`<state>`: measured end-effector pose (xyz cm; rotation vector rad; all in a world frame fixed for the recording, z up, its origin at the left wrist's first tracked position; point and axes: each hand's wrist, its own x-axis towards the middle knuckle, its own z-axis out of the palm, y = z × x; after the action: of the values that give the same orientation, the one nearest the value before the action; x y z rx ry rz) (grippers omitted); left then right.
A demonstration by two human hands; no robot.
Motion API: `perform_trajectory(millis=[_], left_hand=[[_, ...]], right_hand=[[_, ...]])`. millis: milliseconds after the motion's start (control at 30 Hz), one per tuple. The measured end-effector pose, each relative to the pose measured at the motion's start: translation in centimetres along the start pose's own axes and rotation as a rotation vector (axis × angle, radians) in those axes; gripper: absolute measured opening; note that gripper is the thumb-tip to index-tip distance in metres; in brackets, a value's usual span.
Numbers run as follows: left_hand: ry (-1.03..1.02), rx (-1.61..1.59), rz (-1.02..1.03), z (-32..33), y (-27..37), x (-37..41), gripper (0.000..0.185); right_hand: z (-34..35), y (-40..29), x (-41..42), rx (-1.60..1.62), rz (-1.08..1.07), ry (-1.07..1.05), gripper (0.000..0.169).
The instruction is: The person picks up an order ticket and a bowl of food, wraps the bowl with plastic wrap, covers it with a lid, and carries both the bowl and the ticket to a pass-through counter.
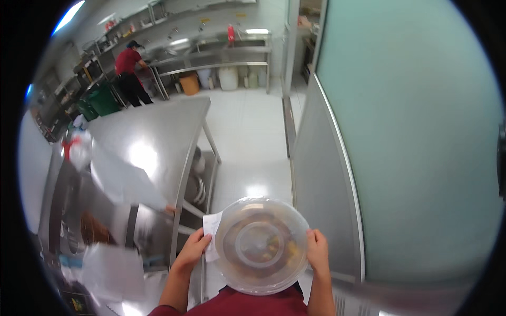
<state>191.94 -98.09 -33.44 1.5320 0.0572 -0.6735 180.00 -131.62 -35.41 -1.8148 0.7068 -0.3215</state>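
A large round plastic bowl with a translucent lid (259, 245) is held level in front of my body. Food in brown and yellow tones shows dimly through the lid. My left hand (194, 249) grips the bowl's left rim and pins a white paper slip (211, 237) against it with the thumb. On the opposite side, my right hand (317, 249) is closed on the right rim. The fingers beneath the bowl are hidden.
A stainless steel table (174, 122) stands on the left, with a white sheet (122, 181) over its near part. A frosted glass partition (411, 138) rises on the right. White tiled floor (253, 138) runs between them towards a sink counter (213, 59). Beyond the table a person (130, 71) bends over.
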Motion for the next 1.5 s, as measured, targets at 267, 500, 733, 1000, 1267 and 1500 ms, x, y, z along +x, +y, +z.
perform_trajectory(millis=[267, 500, 733, 1000, 1267, 1500], left_hand=[[0.523, -0.19, 0.351, -1.6, 9.1, 20.7, 0.027], [0.622, 0.299, 0.353, -4.1, 22.9, 44.8, 0.026], [0.376, 0.397, 0.529, -1.3, 38.2, 72.2, 0.024], [0.22, 0.61, 0.638, 6.7, 49.9, 103.2, 0.024], [-0.099, 0.506, 0.594, 21.6, 62.9, 125.4, 0.025], [-0.287, 0.611, 0.658, 38.0, 68.7, 143.5, 0.024]], right_hand=[[12.3, -8.6, 29.1, 0.082, -0.129, -0.286, 0.038], [19.3, -13.5, 52.0, 0.075, -0.006, -0.231, 0.037], [21.5, -17.7, 74.4, 0.224, 0.025, 0.028, 0.036], [21.5, -19.1, 100.8, 0.157, 0.043, 0.332, 0.036], [14.5, -19.8, 120.9, 0.224, 0.15, 0.553, 0.037], [6.2, -18.8, 136.3, 0.323, 0.245, 0.741, 0.036]])
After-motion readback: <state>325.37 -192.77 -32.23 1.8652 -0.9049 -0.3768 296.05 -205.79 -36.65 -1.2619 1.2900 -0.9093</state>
